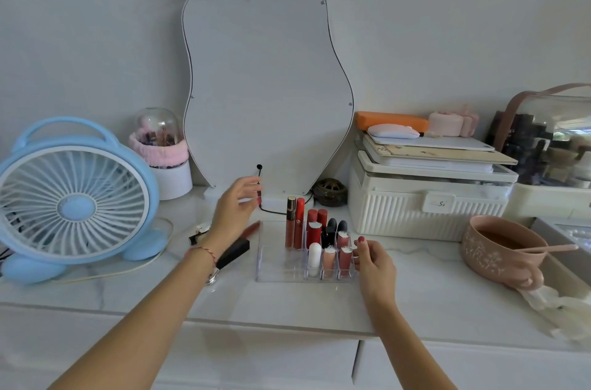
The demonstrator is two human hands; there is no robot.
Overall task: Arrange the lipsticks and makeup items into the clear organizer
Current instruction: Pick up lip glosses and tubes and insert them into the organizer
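White marble desk (128, 297) against a pale wall, a pear-shaped mirror (268, 82) propped at its back edge. From the head view, the clear organizer (275, 271) sits mid-desk, its right compartments filled with upright lipsticks (315, 231). The right hand (372, 261) pinches the organizer's right wall. The left hand (235, 207) hovers above loose makeup items (236, 250) just left of the organizer, fingers relaxed and spread, gripping nothing. A blue fan (75, 198) stands at the left edge.
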